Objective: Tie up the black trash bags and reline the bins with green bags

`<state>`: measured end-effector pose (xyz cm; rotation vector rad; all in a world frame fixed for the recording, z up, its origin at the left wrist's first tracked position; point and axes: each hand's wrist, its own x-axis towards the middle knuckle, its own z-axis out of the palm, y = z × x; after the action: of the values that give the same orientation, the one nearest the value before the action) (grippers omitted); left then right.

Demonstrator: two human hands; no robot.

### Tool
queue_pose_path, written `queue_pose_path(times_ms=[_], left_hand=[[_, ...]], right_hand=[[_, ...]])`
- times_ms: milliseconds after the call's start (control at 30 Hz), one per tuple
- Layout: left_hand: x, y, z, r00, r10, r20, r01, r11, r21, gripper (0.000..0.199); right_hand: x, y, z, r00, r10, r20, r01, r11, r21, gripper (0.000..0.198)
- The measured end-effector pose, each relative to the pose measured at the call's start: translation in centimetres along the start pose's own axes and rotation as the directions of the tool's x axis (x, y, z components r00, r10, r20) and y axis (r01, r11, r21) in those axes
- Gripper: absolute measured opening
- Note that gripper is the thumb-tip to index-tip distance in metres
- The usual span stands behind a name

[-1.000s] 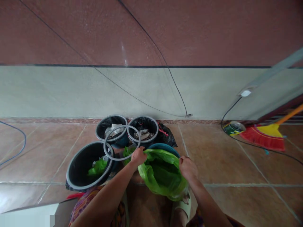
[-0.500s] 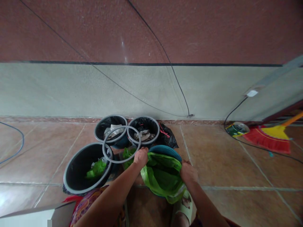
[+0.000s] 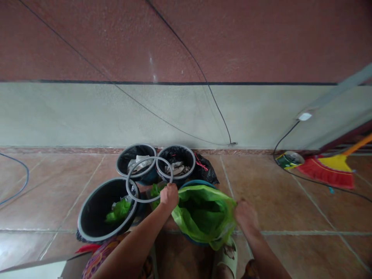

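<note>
A green plastic bag lies spread inside and over the rim of a blue bin. My left hand is closed on the bag's left edge. On the opposite side, my right hand, a little blurred, grips the right edge and holds the mouth wide. A loose grey ring rests across the neighbouring bins, just left of my left hand. Most of the blue bin is hidden under the bag.
Two black-lined bins, a left one and a right one, hold rubbish by the wall. A larger dark bin stands at left. A black bag leans behind. At right are a tin, a red broom and a cable.
My hands have moved apart, the left one slightly left and the right one to the right. The green bag's mouth is stretched wider and covers more of the blue rim.
</note>
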<state>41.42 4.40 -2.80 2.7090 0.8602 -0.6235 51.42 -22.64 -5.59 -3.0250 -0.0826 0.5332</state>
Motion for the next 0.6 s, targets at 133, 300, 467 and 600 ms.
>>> queue_pose_path(times_ms=[133, 300, 467, 600], left_hand=[[-0.2, 0.2, 0.5, 0.998, -0.032, 0.054, 0.027, 0.997, 0.075, 0.040], [-0.1, 1.0, 0.6, 0.999, -0.003, 0.050, 0.001, 0.998, 0.059, 0.039], [-0.3, 2.8, 0.0, 0.987, 0.121, -0.102, -0.117, 0.992, 0.044, 0.035], [-0.1, 4.4, 1.1, 0.939, 0.338, -0.065, -0.341, 0.939, -0.047, 0.038]], right_hand=[[0.3, 0.8, 2.2, 0.998, -0.038, 0.056, 0.041, 0.998, -0.053, 0.035], [0.7, -0.3, 2.4, 0.984, -0.163, 0.071, 0.169, 0.982, -0.080, 0.033], [0.0, -2.2, 1.8, 0.983, -0.184, -0.017, 0.182, 0.980, -0.080, 0.037], [-0.3, -3.1, 1.8, 0.979, -0.182, -0.090, 0.172, 0.980, -0.102, 0.035]])
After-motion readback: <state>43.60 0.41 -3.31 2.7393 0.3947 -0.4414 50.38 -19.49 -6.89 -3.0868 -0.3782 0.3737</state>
